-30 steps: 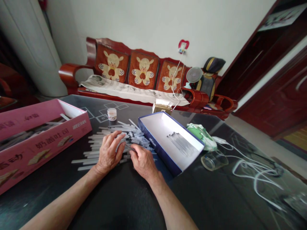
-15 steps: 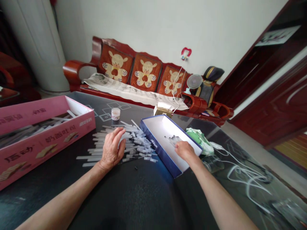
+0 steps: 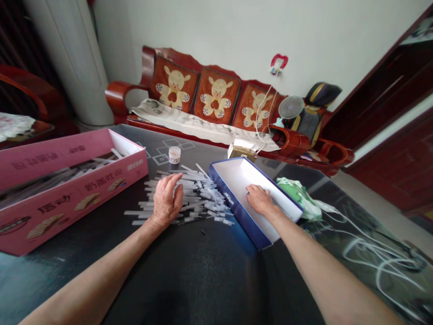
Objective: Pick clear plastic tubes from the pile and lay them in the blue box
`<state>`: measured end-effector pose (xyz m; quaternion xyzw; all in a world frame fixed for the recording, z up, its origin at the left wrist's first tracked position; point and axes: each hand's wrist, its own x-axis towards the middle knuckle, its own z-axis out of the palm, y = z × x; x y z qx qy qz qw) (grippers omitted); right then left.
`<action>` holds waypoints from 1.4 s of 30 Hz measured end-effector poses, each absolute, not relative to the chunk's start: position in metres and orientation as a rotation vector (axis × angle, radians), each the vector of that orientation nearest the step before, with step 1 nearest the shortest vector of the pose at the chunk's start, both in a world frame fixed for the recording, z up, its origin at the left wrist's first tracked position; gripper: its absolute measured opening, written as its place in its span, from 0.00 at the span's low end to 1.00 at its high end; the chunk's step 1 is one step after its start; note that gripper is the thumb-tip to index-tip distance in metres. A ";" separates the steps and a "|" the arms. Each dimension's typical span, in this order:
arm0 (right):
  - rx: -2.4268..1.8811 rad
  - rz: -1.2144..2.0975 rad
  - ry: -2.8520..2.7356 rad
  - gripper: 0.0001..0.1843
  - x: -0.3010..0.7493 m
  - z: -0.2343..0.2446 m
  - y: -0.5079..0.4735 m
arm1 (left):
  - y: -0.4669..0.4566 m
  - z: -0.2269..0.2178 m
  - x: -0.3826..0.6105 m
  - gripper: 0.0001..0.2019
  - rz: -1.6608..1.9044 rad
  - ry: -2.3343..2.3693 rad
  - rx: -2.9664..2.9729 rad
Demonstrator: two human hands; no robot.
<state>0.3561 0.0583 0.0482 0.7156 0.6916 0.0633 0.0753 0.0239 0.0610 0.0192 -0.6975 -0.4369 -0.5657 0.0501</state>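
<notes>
My left hand [image 3: 165,201] rests cupped on a loose heap of translucent plastic sticks [image 3: 199,196], touching them on the dark table [image 3: 189,266]. My right hand [image 3: 260,201] lies flat inside a white box lid with dark blue edges [image 3: 233,180]. Dark tips of sticks [image 3: 248,193] show at its fingertips, and the rest of that bundle is hidden under the hand. The heap sits just left of the lid.
A pink printed carton [image 3: 72,194] holding loose sticks stands at the table's left. Behind the heap is a small jar [image 3: 174,155]. A green-and-white cloth [image 3: 297,196] and tangled white cable [image 3: 375,253] lie to the right. A red wooden bench stands beyond the table.
My right hand has moved from the heap into the lid and now covers the bundle there. My left hand stays on the heap. The view has turned slightly.
</notes>
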 end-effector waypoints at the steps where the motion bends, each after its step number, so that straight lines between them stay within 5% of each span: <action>1: 2.128 0.188 2.085 0.17 0.359 0.046 0.060 | 0.062 0.020 0.023 0.15 -1.738 -1.367 -2.100; 11: 1.937 0.157 2.253 0.17 0.385 0.047 0.053 | 0.068 0.024 0.014 0.13 -1.724 -1.516 -2.053; 19: 2.409 0.391 2.809 0.15 0.318 0.080 0.044 | 0.068 0.031 0.017 0.13 -1.571 -1.601 -2.211; 25: 2.263 -0.080 3.332 0.09 0.214 0.058 0.002 | 0.043 0.014 0.014 0.13 -1.409 -1.401 -2.291; 42: 1.946 -0.157 3.179 0.06 0.210 0.029 -0.005 | 0.051 0.011 0.001 0.11 -1.378 -1.383 -2.219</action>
